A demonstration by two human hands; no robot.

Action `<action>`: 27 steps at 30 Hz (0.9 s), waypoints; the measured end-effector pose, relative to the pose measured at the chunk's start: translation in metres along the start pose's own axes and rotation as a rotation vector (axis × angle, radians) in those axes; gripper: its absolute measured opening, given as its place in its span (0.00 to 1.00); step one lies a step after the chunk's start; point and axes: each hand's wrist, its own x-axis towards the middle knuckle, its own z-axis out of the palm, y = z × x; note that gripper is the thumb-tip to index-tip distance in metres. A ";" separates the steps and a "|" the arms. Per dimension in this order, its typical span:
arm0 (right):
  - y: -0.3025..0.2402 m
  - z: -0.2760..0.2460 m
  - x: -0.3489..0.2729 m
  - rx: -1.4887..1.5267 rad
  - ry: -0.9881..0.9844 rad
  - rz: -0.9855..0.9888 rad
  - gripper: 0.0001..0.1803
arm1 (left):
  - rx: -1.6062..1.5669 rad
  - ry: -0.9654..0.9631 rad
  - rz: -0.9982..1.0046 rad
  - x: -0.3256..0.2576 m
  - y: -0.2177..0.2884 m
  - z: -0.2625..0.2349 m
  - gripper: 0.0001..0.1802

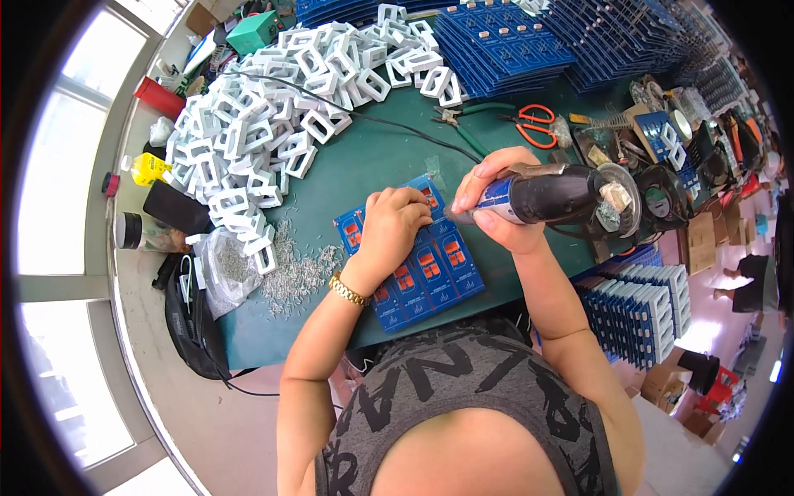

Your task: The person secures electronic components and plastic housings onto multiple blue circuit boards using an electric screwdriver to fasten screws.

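Note:
A blue circuit-board panel [451,277], with rows of orange-red parts, lies flat in front of me on the green table. My left hand [390,221] rests on its upper middle. Its fingers are bent and pressed together near the far edge; whatever is under the fingertips is hidden. In my right hand [506,202] is a black-and-blue electric screwdriver [550,198], held nearly level above the panel's right side. Its grey nose points left at the panel, near my left fingertips. I cannot tell whether the tip touches.
White plastic frames [273,116] are heaped at the far left. Small metal pieces [302,273] lie scattered beside a clear bag [225,269]. Green-handled pliers [471,124], red-handled cutters [538,126] and stacked blue boards [504,41] lie beyond. A black cable [372,120] crosses the table.

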 end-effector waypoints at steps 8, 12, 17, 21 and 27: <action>0.005 0.005 -0.001 0.204 0.057 -0.007 0.22 | -0.127 -0.030 -0.086 0.000 -0.006 -0.004 0.06; 0.011 0.003 0.001 0.162 0.045 -0.011 0.22 | -0.153 -0.031 -0.117 0.002 -0.006 -0.004 0.06; 0.016 0.000 0.006 0.150 -0.013 0.004 0.23 | -0.132 -0.004 -0.106 0.002 -0.007 -0.001 0.05; 0.015 0.004 0.011 0.083 -0.092 0.059 0.23 | -0.125 0.003 -0.097 0.002 -0.008 -0.002 0.06; 0.015 0.014 0.021 -0.061 -0.142 0.161 0.23 | 0.017 0.105 -0.032 -0.007 -0.002 -0.030 0.08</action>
